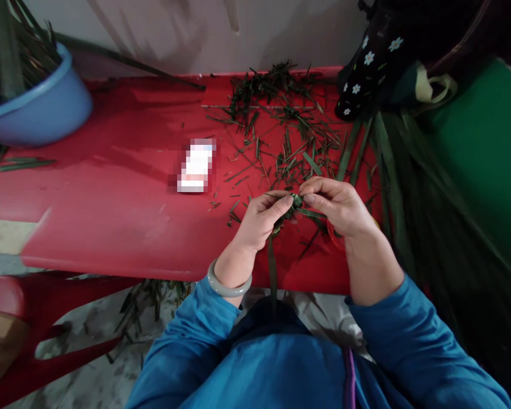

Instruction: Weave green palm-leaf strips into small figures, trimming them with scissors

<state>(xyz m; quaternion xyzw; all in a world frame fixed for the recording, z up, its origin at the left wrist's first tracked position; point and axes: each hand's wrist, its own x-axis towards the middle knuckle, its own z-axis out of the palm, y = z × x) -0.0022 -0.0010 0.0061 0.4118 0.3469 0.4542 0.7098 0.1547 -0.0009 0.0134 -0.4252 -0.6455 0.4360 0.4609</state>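
Note:
Between my two hands is a small green woven leaf piece [297, 200], with narrow leaf strips sticking out of it. My left hand [264, 216] pinches it from the left, thumb on top. From the right, my right hand [338, 204] has thumb and forefinger closed at its edge, on the leaf piece or a strip of it. One long leaf strip [272, 267] hangs down below my left hand past the table's front edge. Cut leaf scraps [289, 159] lie on the red table just beyond my hands.
A blue basin [38, 108] with long leaves stands at the left. A blurred-out phone-like object [196, 166] lies mid-table. Scraps are heaped at the back [264, 85]. Long leaves [392, 170] and a black flowered bag [361, 74] are on the right. A red chair [76, 301] stands at lower left.

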